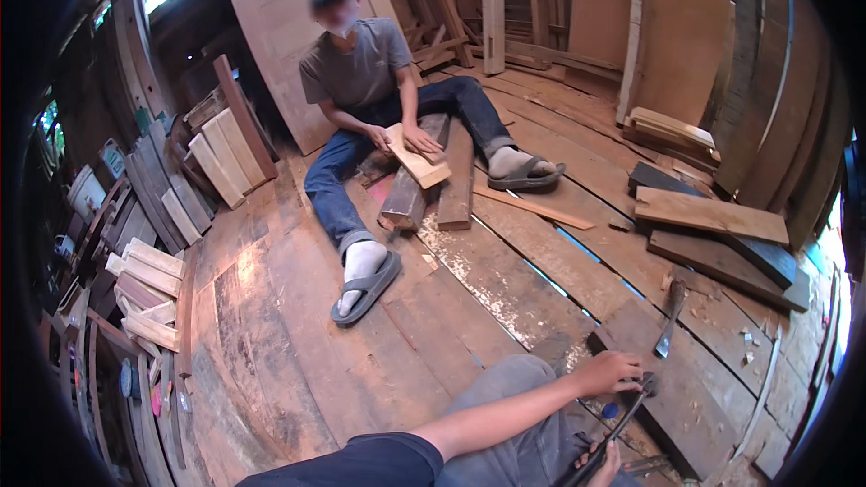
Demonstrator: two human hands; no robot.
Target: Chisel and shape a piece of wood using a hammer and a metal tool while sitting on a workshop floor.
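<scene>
My left arm reaches across my grey-trousered knee. My left hand (pixel 612 373) is closed with its fingertips at the upper end of a long, thin, dark tool (pixel 626 424), whose exact kind I cannot make out. Lower down, near the picture's bottom edge, my right hand (pixel 606 467) is wrapped round the same dark tool and is partly cut off. A small round blue thing (pixel 610 410) shows beside the tool, between the two hands. Just beyond my left hand lies a thick wooden plank (pixel 672 397). A chisel (pixel 670 320) with a metal blade rests on the floor past it.
Facing me, a person (pixel 361 63) sits on the floor, both hands on a pale wood block (pixel 417 160) over dark beams (pixel 406 203). Boards (pixel 713 215) are piled at right. Wood pieces (pixel 149 284) stand stacked at left. The plank floor (pixel 271 343) has gaps and shavings.
</scene>
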